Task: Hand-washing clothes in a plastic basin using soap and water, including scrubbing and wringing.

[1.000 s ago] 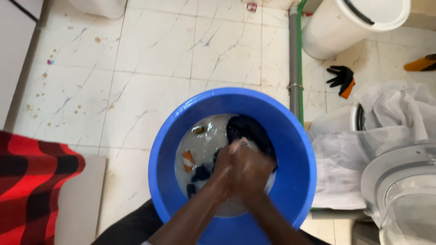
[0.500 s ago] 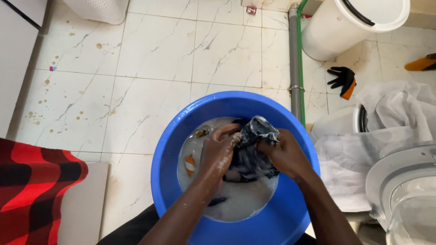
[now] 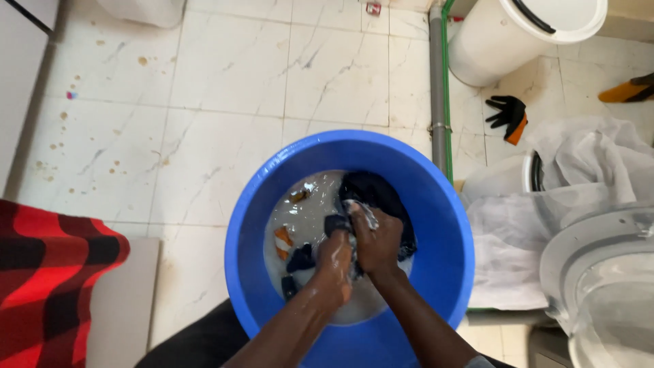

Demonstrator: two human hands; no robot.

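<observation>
A blue plastic basin (image 3: 449, 232) on the tiled floor holds grey soapy water and a wet dark garment (image 3: 379, 194). Both hands are down in the basin, pressed close together. My left hand (image 3: 335, 264) is closed on a fold of the dark garment. My right hand (image 3: 377, 240) grips the same garment just beside it, with suds on the knuckles. Part of the cloth lies against the basin's far right wall. Small orange and dark scraps of fabric (image 3: 283, 240) float in the water at the left.
A white bucket (image 3: 524, 34) stands at the back right beside a grey pipe (image 3: 437, 82). A black and orange glove (image 3: 509, 116) lies on the tiles. White cloth (image 3: 586, 163) and a white appliance (image 3: 606, 286) crowd the right. A red checked fabric (image 3: 48, 286) lies at the left.
The hands were clasped together, then spread apart pulling the garment, and have now come back together on it in the middle of the basin.
</observation>
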